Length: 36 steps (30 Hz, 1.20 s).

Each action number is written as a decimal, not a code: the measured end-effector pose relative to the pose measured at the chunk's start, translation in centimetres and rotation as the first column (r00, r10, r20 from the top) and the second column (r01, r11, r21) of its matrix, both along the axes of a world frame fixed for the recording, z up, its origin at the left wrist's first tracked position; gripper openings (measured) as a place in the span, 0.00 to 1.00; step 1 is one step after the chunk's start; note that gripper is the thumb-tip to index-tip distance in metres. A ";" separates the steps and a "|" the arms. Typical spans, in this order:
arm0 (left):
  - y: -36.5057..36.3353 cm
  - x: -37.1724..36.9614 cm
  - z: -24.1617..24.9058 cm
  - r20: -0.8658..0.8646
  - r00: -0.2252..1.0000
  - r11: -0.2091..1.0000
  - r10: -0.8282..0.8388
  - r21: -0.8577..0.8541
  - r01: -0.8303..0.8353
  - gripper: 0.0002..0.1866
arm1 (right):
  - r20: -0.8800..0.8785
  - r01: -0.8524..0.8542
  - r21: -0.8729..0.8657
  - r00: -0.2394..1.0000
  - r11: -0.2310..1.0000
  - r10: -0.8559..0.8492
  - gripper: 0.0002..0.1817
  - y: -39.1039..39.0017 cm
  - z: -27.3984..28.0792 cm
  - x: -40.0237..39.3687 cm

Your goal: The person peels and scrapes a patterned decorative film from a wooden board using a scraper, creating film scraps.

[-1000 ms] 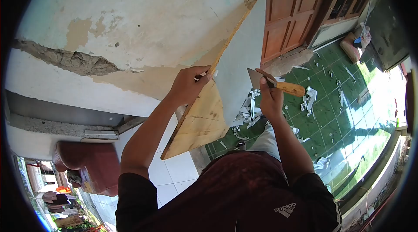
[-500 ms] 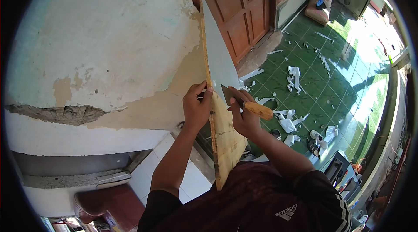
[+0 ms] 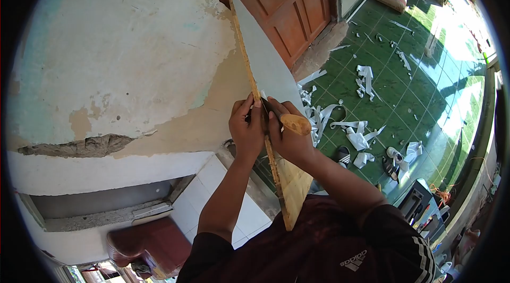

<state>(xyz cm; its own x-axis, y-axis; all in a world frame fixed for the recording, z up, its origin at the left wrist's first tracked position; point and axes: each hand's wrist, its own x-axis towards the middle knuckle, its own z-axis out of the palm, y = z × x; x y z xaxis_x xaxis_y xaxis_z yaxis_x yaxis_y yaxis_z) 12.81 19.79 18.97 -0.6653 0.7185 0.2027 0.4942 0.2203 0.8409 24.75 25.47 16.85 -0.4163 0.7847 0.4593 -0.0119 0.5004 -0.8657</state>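
Note:
A long board (image 3: pixel 295 182) stands on edge in front of me, running away toward the door. Its far part has a smooth white face, while the near part shows bare yellowish wood. My left hand (image 3: pixel 247 129) is closed on the board's narrow edge, thumb and fingertips pressed near where the white facing ends. In my right hand (image 3: pixel 291 142) is a putty knife (image 3: pixel 296 124) with a wooden handle. Its dark blade lies at the board's edge, close to my left fingertips, and is partly hidden by my fingers. A small white bit sticks up beside the blade.
Torn white strips (image 3: pixel 361 137) litter the green tiled floor (image 3: pixel 382 102) to the right. Sandals (image 3: pixel 392 166) and a toolbox (image 3: pixel 414 203) are nearby. A wooden door (image 3: pixel 287 12) stands ahead, a peeling wall (image 3: pixel 133 60) at left, and a maroon seat (image 3: pixel 151 246) lower left.
My right hand has moved left with the putty knife, bringing its blade to the board's edge beside my left fingers. My left hand keeps its grip. The whole view has shifted slightly.

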 end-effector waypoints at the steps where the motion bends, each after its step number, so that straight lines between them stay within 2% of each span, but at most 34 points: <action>1: 0.1 0.1 -0.2 0.017 1.000 1.000 0.007 0.008 -0.007 0.17 | -0.014 0.001 -0.005 1.000 1.000 -0.001 0.17 0.1 0.2 0.1; 9: 0.5 0.8 0.2 0.111 0.993 0.999 0.035 0.023 -0.038 0.16 | -0.074 0.011 0.079 0.997 0.997 -0.005 0.15 0.8 0.5 -0.3; 12: 0.5 1.1 0.1 0.126 0.991 0.997 0.045 0.052 -0.052 0.16 | 0.003 -0.042 0.184 0.999 0.982 0.042 0.24 0.9 0.8 -0.2; 15: 0.3 0.7 -0.4 0.139 0.989 0.996 0.049 0.071 -0.059 0.15 | 0.012 -0.108 0.035 0.994 0.994 0.107 0.30 0.7 0.0 -0.5; 18: 0.2 0.5 -1.1 0.120 0.992 0.994 0.044 0.092 -0.055 0.15 | 0.064 -0.160 0.064 0.986 0.985 0.156 0.34 1.0 -0.5 -0.5; 21: 0.2 0.5 -0.6 0.144 0.989 0.996 0.040 0.075 -0.052 0.15 | 0.015 -0.149 0.109 0.989 0.983 0.148 0.35 0.8 -0.8 -0.3; 24: 0.1 0.5 -0.7 0.141 0.989 0.995 0.035 0.088 -0.048 0.15 | -0.030 -0.036 0.146 0.999 0.989 0.040 0.20 0.6 -0.4 -0.6; 27: 0.0 0.3 -1.4 0.117 0.993 0.993 0.022 0.112 -0.035 0.15 | -0.034 -0.035 0.148 0.999 0.988 0.041 0.19 0.7 -0.4 -0.8; 30: -0.2 0.2 -1.5 0.116 0.993 0.994 0.022 0.100 -0.034 0.16 | -0.001 -0.174 0.052 0.985 0.983 0.174 0.34 0.8 -0.4 -0.3; 33: -0.1 0.4 -1.3 0.130 0.991 0.996 0.037 0.077 -0.047 0.16 | -0.043 -0.175 0.065 0.983 0.982 0.178 0.32 1.2 -0.5 -0.6; 36: 0.1 0.8 -0.7 0.155 0.986 0.996 0.066 0.052 -0.075 0.16 | 0.007 -0.156 0.050 0.988 0.986 0.156 0.30 1.4 0.0 -0.9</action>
